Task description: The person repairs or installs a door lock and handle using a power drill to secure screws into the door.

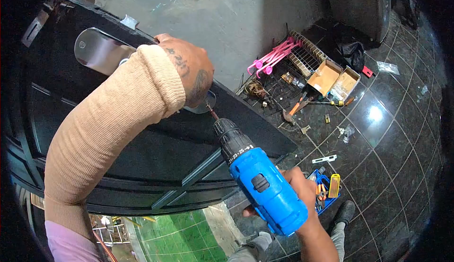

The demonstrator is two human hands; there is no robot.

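Observation:
My left hand [191, 70] is closed over the middle of a long metal door handle plate [97, 51] at the edge of a black panelled door [156, 167]. Its knuckles face up; most of the fingers are hidden, and a tan knitted sleeve [109, 120] covers the forearm. My right hand [302, 191] grips a blue cordless drill [269, 191] from behind. The drill's bit [212, 111] points up-left at the plate's rounded lower end, just below my left hand. Whether the bit touches a screw is too small to tell.
Dark floor tiles hold a hammer [294, 110], an open cardboard box [326, 77], pink plastic hooks [272, 58] and a wire rack. A flat slotted metal plate [324, 159] lies nearer. Beside my foot [345, 212] sits a blue tool tray [326, 200] with pliers.

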